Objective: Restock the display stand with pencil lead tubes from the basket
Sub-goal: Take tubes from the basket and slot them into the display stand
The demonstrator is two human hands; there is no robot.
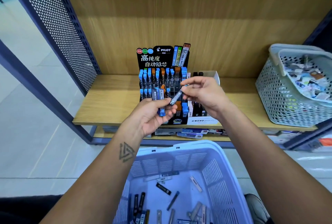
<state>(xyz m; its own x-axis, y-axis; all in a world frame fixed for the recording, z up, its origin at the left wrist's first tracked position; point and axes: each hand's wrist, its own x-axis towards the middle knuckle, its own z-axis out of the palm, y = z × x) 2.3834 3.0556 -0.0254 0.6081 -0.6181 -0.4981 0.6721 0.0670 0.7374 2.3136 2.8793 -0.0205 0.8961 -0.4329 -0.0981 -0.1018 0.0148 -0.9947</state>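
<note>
A black Pilot display stand (162,56) sits on the wooden shelf, its slots filled with blue-capped and orange-capped lead tubes. In front of it my left hand (152,116) grips a small bunch of blue-capped tubes (159,96). My right hand (203,94) pinches the upper end of one dark tube (177,97), which slants down toward my left thumb. Below, a pale blue basket (212,166) holds several loose tubes on its floor.
A white Mono box (203,120) stands right of the stand. A grey perforated basket (287,98) full of small packets occupies the shelf's right end. A dark perforated metal panel (59,22) closes the shelf's left side. More packets lie on the lower shelf (190,133).
</note>
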